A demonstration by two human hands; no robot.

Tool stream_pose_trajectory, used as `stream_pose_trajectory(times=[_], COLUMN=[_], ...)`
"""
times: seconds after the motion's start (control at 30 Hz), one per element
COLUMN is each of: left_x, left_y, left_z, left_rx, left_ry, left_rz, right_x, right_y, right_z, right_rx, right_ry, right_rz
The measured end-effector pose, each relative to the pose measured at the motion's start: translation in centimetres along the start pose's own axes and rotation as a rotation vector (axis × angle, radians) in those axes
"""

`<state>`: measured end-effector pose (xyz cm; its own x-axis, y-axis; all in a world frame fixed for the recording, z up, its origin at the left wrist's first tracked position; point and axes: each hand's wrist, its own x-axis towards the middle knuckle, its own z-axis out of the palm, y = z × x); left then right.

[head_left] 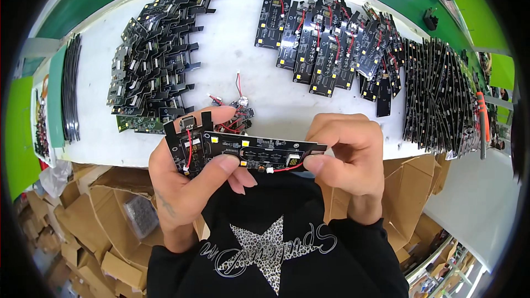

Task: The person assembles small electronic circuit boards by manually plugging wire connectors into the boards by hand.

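My left hand grips a long black circuit board by its left end, thumb on the front face, together with a second black board behind it that carries a red wire. My right hand pinches the long board's right end, where a thin red wire with a small white plug runs along the lower edge. Both hands hold the boards just above the near edge of the white table.
A heap of black boards lies at the table's left, a row with red wires at the back, and a stacked row at the right. Small wired parts sit beyond my hands. Cardboard boxes fill the floor below.
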<state>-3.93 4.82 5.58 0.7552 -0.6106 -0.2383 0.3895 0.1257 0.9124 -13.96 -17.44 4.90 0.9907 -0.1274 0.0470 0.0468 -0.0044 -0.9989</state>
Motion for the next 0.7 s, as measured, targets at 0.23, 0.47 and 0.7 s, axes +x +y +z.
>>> stream_pose_trajectory(times=[0.23,0.47,0.7], left_x=[-0.3,-1.2,-1.5], left_y=[0.2,0.1,1.7], left_z=[-1.5,-3.2,-4.4], left_rx=[-0.062,-0.076,-0.064], left_ry=[-0.014,0.168,0.009], left_rz=[-0.066,-0.016,-0.27], right_x=[0.5,1.0,3.8], right_y=[0.1,1.5,1.7], right_z=[1.2,1.0,1.9], right_rx=[0.253,0.47,-0.45], right_ry=[-0.117,-0.052,-0.004], right_rz=[0.032,0.044,-0.096])
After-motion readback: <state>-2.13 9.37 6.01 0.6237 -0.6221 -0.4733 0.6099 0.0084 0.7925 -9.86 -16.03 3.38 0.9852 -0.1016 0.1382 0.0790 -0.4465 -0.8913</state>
